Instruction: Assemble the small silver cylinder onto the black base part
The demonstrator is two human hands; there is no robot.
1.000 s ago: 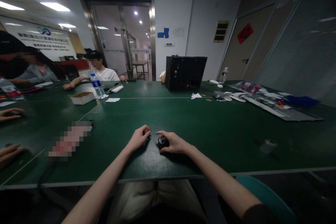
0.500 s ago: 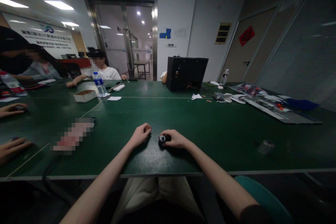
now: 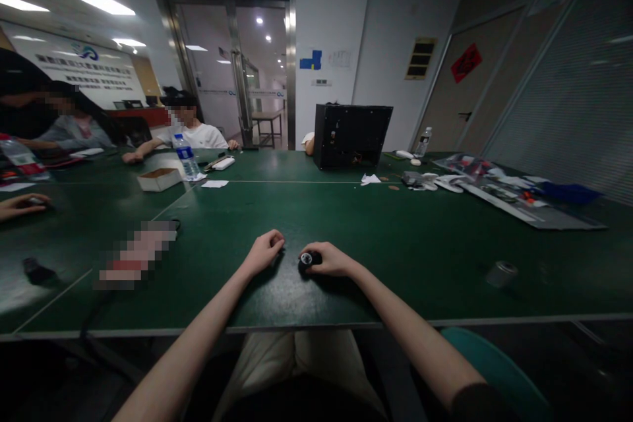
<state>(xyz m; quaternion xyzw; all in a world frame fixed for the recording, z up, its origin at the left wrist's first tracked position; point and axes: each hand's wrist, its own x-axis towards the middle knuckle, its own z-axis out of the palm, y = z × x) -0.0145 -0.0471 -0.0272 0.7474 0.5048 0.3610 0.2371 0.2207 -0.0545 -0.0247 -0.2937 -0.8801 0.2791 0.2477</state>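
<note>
My right hand [image 3: 330, 260] is wrapped round a small black round object [image 3: 306, 260] with a pale ringed end, low over the green table [image 3: 237, 211]. Just left of it, my left hand [image 3: 268, 249] rests on the table with its fingers curled in. What those curled fingers hold, if anything, is hidden. A gap of bare table lies between the two hands.
A metal can [image 3: 502, 274] stands at the right. Farther back are a black box [image 3: 352, 137], a water bottle [image 3: 185, 157], an open carton [image 3: 159, 179] and a cluttered board [image 3: 534, 201]. Another person's hand [image 3: 24, 206] and a black object [image 3: 38, 271] are at the left.
At the left edge, the other person's nearer hand has left the view, uncovering a black object on the table. My hands look unchanged.
</note>
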